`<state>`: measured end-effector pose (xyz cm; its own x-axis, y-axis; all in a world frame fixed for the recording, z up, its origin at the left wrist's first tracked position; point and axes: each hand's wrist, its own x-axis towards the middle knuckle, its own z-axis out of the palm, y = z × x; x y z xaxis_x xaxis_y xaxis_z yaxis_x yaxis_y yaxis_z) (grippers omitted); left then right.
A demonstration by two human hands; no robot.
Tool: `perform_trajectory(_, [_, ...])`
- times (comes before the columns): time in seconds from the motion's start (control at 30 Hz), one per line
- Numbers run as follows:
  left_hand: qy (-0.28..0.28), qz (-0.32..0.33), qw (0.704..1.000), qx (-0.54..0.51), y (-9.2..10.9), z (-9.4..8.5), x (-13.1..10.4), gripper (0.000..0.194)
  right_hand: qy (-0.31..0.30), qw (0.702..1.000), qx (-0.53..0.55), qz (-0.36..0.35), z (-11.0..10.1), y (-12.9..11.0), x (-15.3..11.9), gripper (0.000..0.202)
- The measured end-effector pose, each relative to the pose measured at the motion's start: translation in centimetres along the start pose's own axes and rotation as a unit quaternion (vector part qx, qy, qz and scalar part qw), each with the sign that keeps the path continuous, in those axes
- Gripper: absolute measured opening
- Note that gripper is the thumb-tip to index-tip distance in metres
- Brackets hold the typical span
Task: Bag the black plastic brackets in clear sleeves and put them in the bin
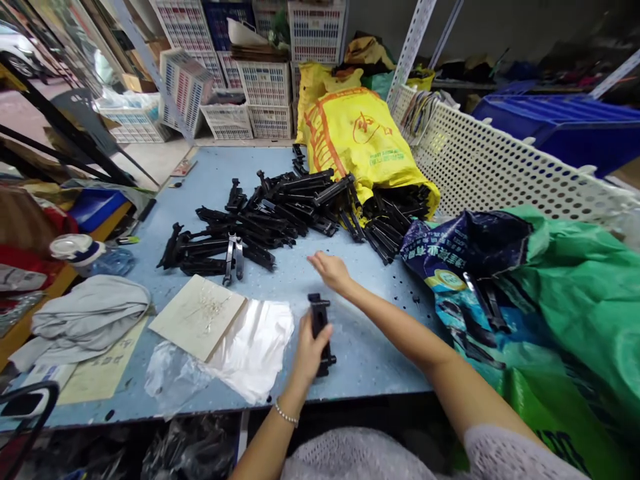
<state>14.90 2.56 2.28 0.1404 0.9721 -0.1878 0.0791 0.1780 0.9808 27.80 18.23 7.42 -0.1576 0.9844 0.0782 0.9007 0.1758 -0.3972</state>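
Observation:
My left hand (307, 343) is closed around a long black bracket-like part (323, 327), held upright just over the front of the blue table (370, 373). Beyond it, my right hand (333, 272) is above the table with its fingers drawn together in a pinch; anything between the fingertips is too small to make out. A heap of similar black parts (270, 213) lies past both hands, and a silvery one (233, 259) rests at its near edge. To the left, a square board (200, 315) carries a small scatter of thin shiny pieces (213, 308).
A yellow sack (360, 133) spills more black parts at the back. White plastic (255, 350), a grey cloth (95, 313) and a bottle (107, 259) lie left. Right stand a white perforated basket (505, 160) and green sacks (585, 287). Crates (265, 83) are stacked behind.

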Motion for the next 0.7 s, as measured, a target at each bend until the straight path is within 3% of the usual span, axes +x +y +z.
perform_trajectory(0.13, [-0.023, 0.033, 0.971, 0.235, -1.3, 2.2, 0.1, 0.065, 0.052, 0.995, -0.039, 0.071, -1.8, 2.3, 7.9, 0.030])
perform_trajectory(0.2, [-0.035, 0.028, 0.963, 0.267, -1.7, 2.2, 0.6, 0.066, 0.042, 0.995, -0.029, 0.080, -2.4, 3.1, 9.9, 0.030])
perform_trajectory(0.27, [-0.037, 0.031, 0.971, 0.234, -1.6, 1.0, 1.6, 0.063, 0.026, 0.995, -0.006, 0.091, -2.4, 3.6, 9.9, 0.025])
perform_trajectory(0.4, [-0.008, 0.003, 1.000, -0.021, 0.3, -2.2, 5.4, 0.066, -0.046, 0.988, 0.076, 0.123, -1.1, 4.1, 4.6, 0.027])
perform_trajectory(0.53, [-0.011, -0.071, 0.949, -0.308, 3.4, -2.8, 9.0, 0.072, -0.125, 0.971, 0.184, 0.092, -0.2, 3.2, -4.1, 0.037])
perform_trajectory(0.63, [0.000, -0.070, 0.945, -0.320, 5.0, -2.1, 8.8, 0.059, -0.152, 0.953, 0.261, -0.022, -1.0, 1.8, -8.2, 0.041])
perform_trajectory(0.7, [0.017, -0.049, 0.964, -0.262, 5.4, -1.9, 7.4, 0.055, -0.089, 0.966, 0.234, -0.067, -1.9, 0.9, -8.6, 0.046])
